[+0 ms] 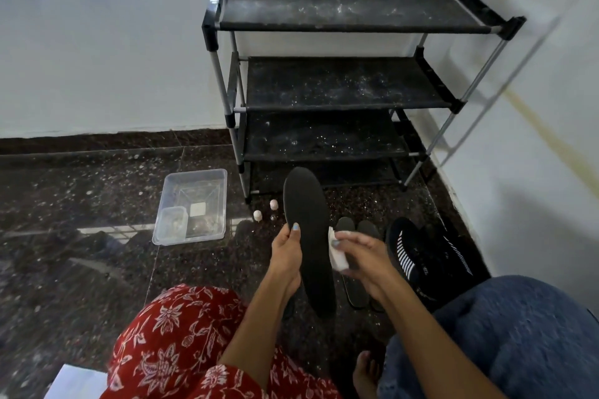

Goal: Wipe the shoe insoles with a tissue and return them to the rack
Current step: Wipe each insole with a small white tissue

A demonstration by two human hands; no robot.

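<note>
dark speckled floor (97,191), left hand (285,253) holding insole (308,230), right hand (363,256) pinching tissue (337,256)

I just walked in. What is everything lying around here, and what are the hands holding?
Black four-shelf shoe rack: one, dusty, in the wall corner.
Clear plastic tray: one, on the floor left of the rack.
Small pale bottles: two, between tray and insole.
Long black insole: one, held up.
White tissue: one, at the insole's right edge.
Black insoles on the floor: two, right of the held one.
Black striped shoes: two, near the right wall.
Left hand: grips the insole.
Right hand: pinches the tissue.
</note>
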